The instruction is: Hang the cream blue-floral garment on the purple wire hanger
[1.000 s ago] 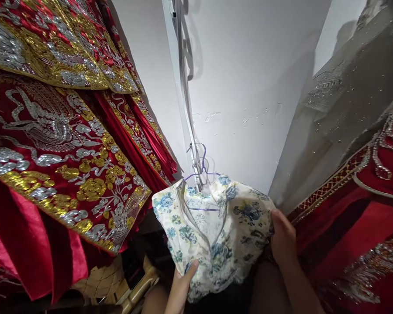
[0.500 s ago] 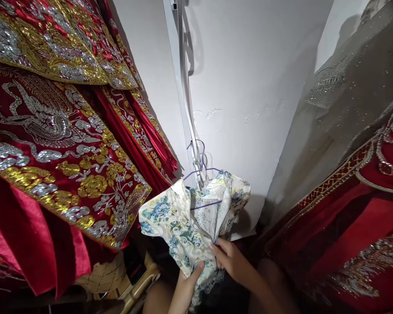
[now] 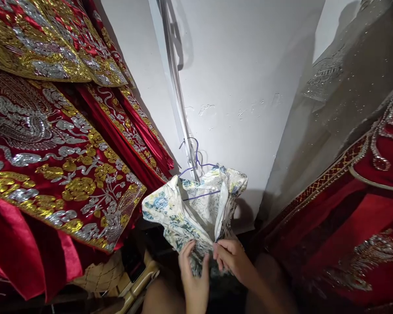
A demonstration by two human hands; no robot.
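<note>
A white garment with a blue floral print (image 3: 186, 209) hangs on a purple wire hanger (image 3: 196, 163), hooked near a white pole (image 3: 177, 96) against the wall. My left hand (image 3: 193, 274) pinches the left edge of its open front near the bottom. My right hand (image 3: 231, 257) pinches the right edge, close beside the left hand. The lower part of the garment is hidden behind my hands.
Red garments with heavy gold and silver embroidery (image 3: 52, 144) hang at the left. More red embroidered cloth (image 3: 363, 205) and a grey sparkly garment (image 3: 347, 87) hang at the right. A white wall (image 3: 242, 65) stands behind. A beige quilted item (image 3: 105, 279) lies low left.
My right hand came in from the garment's right side to its middle front. The garment's right half folded inward, and both hands now meet at the front opening.
</note>
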